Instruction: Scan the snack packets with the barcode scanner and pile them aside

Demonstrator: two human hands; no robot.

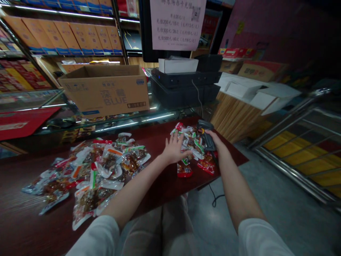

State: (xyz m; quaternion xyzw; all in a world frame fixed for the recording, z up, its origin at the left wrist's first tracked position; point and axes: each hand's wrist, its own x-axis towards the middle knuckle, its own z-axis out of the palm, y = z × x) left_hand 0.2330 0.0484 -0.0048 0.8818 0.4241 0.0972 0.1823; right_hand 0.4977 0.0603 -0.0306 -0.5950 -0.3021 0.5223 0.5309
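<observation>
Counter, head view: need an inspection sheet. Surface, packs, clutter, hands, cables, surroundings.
Surface: dark red-brown tabletop, one corner overhanging grey floor; spills: nothing seen.
Packs: large loose heap on the left; smaller pile on the right.
Clutter: open carton and red sheet beyond the tabletop.
Left hand: open, fingers spread, at the smaller pile; contact unclear.
Right hand: holds the handheld scanner.
Cables: pale cord hangs off stacked black equipment; black cable loops below the table edge, route unclear.
Surroundings: shelved orange boxes, metal rail at right.
</observation>
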